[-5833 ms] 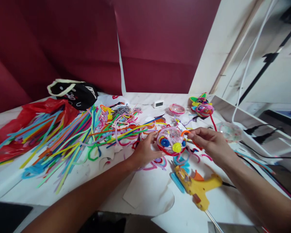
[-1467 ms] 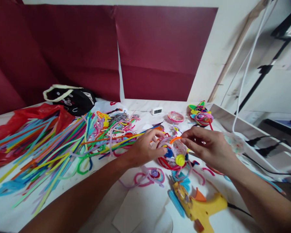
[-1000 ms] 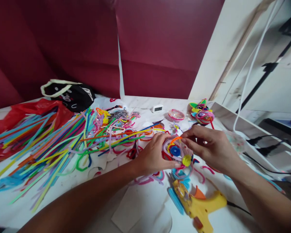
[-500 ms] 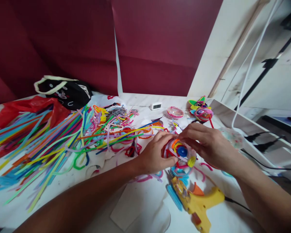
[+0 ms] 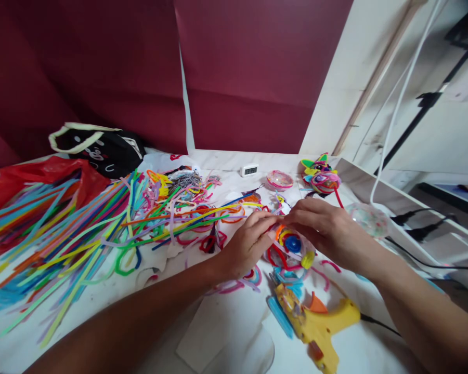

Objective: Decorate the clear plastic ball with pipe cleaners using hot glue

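Note:
A round clear ornament (image 5: 290,258) trimmed with bent pipe cleaners sits before me; red, orange, yellow and a blue coil show on its front. My left hand (image 5: 246,243) is closed at its upper left edge, thumb drawn up near the fingers. From the right, my right hand (image 5: 329,224) curls over the ornament's far top edge. Its fingertips are hidden, as is whatever fine part they pinch. Just below lies a yellow glue gun (image 5: 315,324), its nozzle toward the ornament, beside blue strips (image 5: 280,317).
Many loose pipe cleaners (image 5: 89,234) spread across the left, partly in a red plastic bag (image 5: 58,169). At the back are a black bag (image 5: 105,153), a small digital clock (image 5: 249,170), a pink-rimmed clear bowl (image 5: 280,180) and a finished-looking colourful figure (image 5: 320,175). Cables run at right.
My left thumb has lifted off the ornament's front and moved up beside the fingers. The right hand shifted slightly left. The view moved a little.

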